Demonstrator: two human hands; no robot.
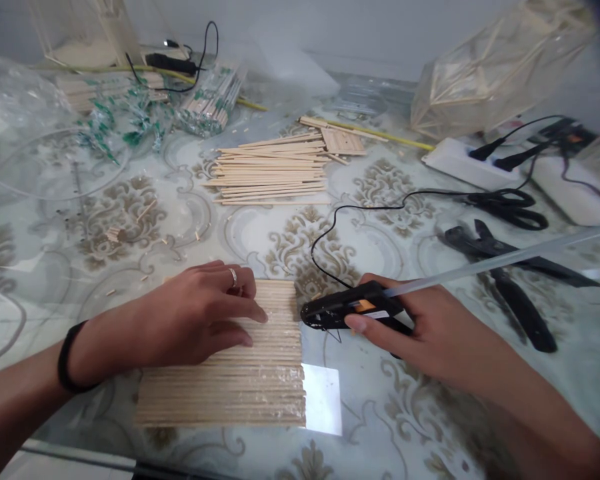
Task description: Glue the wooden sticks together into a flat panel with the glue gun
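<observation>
A flat panel of wooden sticks [220,393], laid side by side, rests on the glass-topped table near me. Glossy glue shows along its right end. My left hand [195,313] lies over the panel, fingers partly bent and apart, touching its top; a ring and a black wristband are on it. In my right hand [420,327] is a black glue gun [355,308], its nozzle pointing left at the panel's right edge. A long translucent glue stick [500,260] sticks out of the gun's back toward the right.
A pile of loose wooden sticks [275,170] lies beyond the panel. Pliers [505,287], black-handled scissors [510,207] and a white power strip [470,163] are at right. A cord runs to the gun. Plastic-wrapped sticks [210,100] and a stick frame [490,73] stand behind.
</observation>
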